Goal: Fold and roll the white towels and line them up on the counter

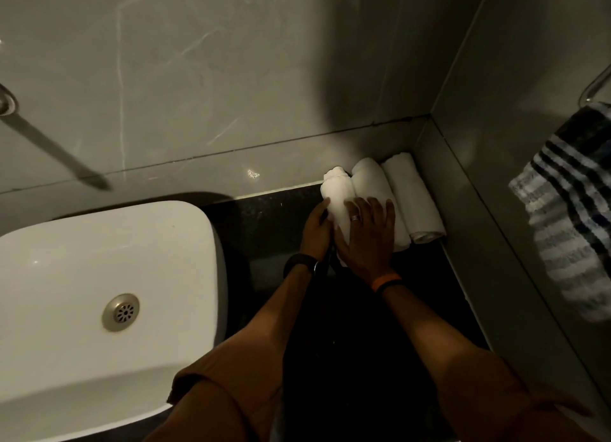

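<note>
Three rolled white towels lie side by side on the dark counter (264,230) in the right corner. The right roll (413,197) rests against the side wall and the middle roll (372,184) touches it. The left roll (337,197) lies between my two hands. My left hand (315,231) presses on its left side. My right hand (367,236), with a ring, lies flat over its near end and over part of the middle roll. The near end of the left roll is hidden under my hands.
A white basin (99,293) with a metal drain (120,312) fills the left. A metal spout (53,151) juts from the grey marble wall above it. A striped towel (568,210) hangs from a ring on the right wall.
</note>
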